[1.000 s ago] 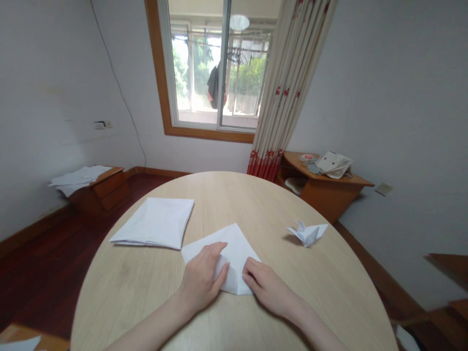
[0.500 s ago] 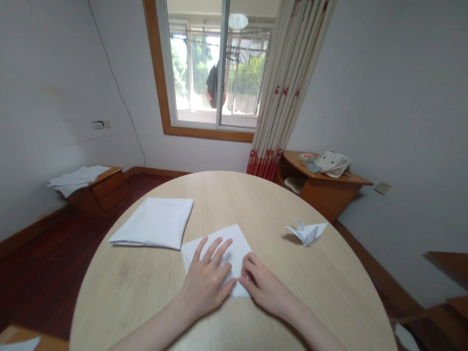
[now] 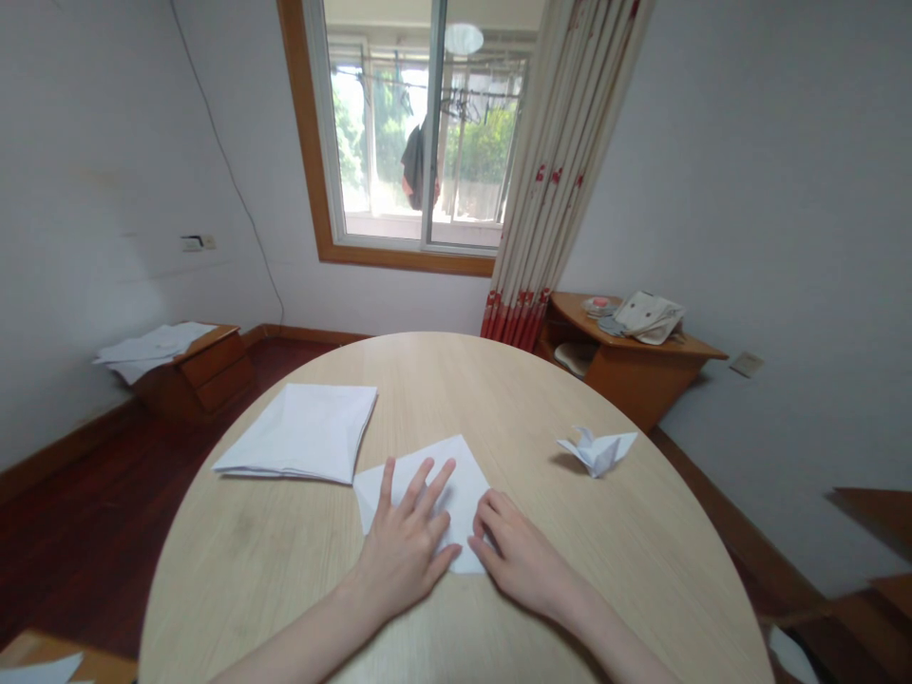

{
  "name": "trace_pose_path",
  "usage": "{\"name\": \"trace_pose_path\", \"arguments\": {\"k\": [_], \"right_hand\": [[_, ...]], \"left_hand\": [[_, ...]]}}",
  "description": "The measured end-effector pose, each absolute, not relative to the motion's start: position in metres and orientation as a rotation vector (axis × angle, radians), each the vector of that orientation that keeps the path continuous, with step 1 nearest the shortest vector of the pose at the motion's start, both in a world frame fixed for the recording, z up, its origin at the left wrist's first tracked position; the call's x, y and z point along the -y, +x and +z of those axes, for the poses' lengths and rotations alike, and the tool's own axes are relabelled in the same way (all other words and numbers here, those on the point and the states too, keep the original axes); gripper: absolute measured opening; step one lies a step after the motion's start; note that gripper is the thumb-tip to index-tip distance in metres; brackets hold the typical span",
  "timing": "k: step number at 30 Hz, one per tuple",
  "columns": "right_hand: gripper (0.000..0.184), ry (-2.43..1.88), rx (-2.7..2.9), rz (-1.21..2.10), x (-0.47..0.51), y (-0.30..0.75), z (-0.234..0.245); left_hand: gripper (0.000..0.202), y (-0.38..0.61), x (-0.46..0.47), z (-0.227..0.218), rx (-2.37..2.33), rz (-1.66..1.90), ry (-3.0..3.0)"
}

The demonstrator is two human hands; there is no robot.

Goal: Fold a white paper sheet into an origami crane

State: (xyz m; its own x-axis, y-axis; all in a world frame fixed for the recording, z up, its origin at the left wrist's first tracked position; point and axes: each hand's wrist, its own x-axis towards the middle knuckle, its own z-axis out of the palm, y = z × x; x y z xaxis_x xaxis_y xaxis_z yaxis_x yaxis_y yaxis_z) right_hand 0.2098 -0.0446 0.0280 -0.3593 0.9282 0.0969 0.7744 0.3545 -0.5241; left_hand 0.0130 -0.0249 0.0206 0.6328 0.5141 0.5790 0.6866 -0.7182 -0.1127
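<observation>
A folded sheet of white paper [image 3: 463,475] lies on the round wooden table [image 3: 285,589] in front of me. My left hand [image 3: 409,541] rests on it, palm down with fingers spread. At the sheet's right edge, my right hand [image 3: 509,546] has its fingers curled in, thumb and fingertips closed on the paper's border. Both hands cover part of the lower sheet, so some of its creases are hidden. To the right sits a folded paper crane [image 3: 600,453], apart from my hands.
A stack of white paper [image 3: 303,432] lies left of the sheet, close to its corner. Beyond the table stand a corner cabinet [image 3: 627,366] with a cloth bag [image 3: 648,316] on it, a curtain [image 3: 556,190], and a low drawer cabinet [image 3: 210,366] bearing papers.
My right thumb has shifted slightly to the right, widening the gap to my left thumb. The left hand's fingers have spread a bit more. The sheet stays almost in place.
</observation>
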Motion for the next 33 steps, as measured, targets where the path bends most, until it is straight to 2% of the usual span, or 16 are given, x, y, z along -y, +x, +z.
{"name": "trace_pose_path", "arguments": {"k": [10,33], "right_hand": [[0.012,-1.496,2.151,0.634,0.039,0.209,0.021],[0.012,-1.515,2.130,0.550,0.037,0.205,0.010]], "left_hand": [[0.019,0.023,0.032,0.014,1.114,-0.858,-2.515],[0.035,0.019,0.031,0.013,1.221,-0.830,-2.636]]}}
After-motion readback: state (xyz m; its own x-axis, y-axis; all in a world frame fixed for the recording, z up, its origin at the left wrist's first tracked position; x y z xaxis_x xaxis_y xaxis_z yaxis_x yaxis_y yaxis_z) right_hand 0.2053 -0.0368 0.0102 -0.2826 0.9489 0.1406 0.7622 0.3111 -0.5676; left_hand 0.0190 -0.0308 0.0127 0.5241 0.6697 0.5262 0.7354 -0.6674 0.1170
